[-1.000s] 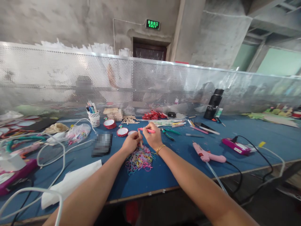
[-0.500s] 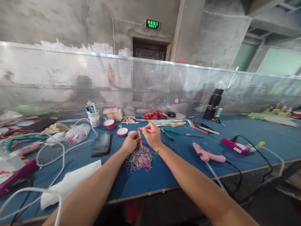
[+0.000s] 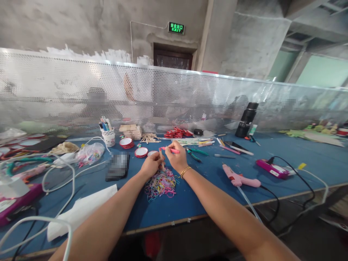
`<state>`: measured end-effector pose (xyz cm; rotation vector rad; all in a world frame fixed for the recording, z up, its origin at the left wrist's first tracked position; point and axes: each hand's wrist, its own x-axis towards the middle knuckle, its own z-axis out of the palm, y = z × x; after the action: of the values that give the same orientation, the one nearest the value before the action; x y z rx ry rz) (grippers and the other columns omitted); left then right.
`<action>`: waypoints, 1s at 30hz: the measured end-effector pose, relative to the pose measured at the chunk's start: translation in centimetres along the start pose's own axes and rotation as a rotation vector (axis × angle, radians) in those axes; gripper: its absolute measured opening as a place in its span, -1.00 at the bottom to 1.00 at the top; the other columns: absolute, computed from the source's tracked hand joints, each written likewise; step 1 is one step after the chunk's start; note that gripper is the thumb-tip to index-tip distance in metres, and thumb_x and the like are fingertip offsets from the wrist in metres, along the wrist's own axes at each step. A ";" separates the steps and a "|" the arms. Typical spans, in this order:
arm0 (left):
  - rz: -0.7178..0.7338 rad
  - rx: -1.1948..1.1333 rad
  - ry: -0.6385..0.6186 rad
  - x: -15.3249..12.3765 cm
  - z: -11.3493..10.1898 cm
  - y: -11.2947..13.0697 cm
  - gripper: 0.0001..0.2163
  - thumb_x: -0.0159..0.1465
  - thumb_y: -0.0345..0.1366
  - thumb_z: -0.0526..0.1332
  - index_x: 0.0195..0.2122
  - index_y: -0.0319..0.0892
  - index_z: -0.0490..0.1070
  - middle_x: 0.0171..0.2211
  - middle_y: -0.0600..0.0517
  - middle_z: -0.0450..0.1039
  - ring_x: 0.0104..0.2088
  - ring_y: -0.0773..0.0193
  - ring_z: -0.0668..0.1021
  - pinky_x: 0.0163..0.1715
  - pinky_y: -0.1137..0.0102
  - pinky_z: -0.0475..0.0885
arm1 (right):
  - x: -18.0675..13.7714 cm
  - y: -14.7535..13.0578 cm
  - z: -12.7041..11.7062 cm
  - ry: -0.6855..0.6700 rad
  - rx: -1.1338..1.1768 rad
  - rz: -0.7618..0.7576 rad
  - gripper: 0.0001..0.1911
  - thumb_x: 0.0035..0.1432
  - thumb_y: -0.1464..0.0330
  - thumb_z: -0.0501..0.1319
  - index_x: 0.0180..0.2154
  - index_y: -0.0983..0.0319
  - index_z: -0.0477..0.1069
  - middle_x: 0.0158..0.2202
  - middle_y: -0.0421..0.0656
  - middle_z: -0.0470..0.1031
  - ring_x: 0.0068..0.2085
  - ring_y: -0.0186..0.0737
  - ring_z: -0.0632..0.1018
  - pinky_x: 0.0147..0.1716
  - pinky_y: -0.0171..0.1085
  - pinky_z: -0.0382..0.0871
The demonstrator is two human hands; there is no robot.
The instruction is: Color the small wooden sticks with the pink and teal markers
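Note:
Between the fingers of my left hand (image 3: pixel 151 165) a small wooden stick (image 3: pixel 161 156) stands nearly upright. My right hand (image 3: pixel 176 156) grips a pink-red marker (image 3: pixel 174 150), its tip at the upper end of the stick. Below both hands lies a tangled heap of colourful elastic loops (image 3: pixel 162 184). Just beyond the left hand are round white discs with red rims (image 3: pixel 141 152), one of them partly hidden by the fingers. To the right of the right hand lie green-handled pliers (image 3: pixel 196 153).
A pink glue gun (image 3: pixel 240 178) and a purple power strip (image 3: pixel 272 169) lie to the right. On the left are a phone (image 3: pixel 117 166), a pen cup (image 3: pixel 108 137), white paper (image 3: pixel 81 212) and looping white cables. A black bottle (image 3: pixel 247 120) stands before the perforated metal screen (image 3: pixel 174 98).
Hardly anything differs. Both hands keep their places, with the marker tip still at the top of the stick.

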<state>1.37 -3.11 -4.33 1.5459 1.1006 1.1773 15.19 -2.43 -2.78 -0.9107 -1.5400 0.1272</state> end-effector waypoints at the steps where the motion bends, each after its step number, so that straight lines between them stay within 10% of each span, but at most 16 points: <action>1: 0.003 -0.004 -0.003 0.0 0.0 0.0 -0.93 0.13 -0.34 0.22 -0.41 -0.20 0.34 -0.59 0.12 0.42 -0.65 0.42 0.40 -0.62 0.51 0.24 | 0.0 0.0 0.0 -0.008 0.006 -0.004 -0.85 0.10 0.34 0.15 -0.50 0.16 0.24 -0.55 -0.27 0.38 -0.47 -0.27 0.41 -0.41 -0.31 0.24; 30: 0.012 0.000 -0.006 0.1 -0.1 -0.3 -0.85 0.12 -0.24 0.26 -0.39 -0.19 0.36 -0.57 0.11 0.44 -0.64 0.40 0.41 -0.61 0.49 0.24 | 0.1 0.5 -0.2 -0.050 0.094 0.070 -0.85 0.24 0.23 0.11 -0.33 0.15 0.34 -0.45 -0.22 0.51 -0.40 -0.25 0.54 -0.33 -0.30 0.37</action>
<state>1.24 -2.92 -4.61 1.5567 1.0887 1.1802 15.57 -2.13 -2.91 -0.8929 -1.5361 0.2725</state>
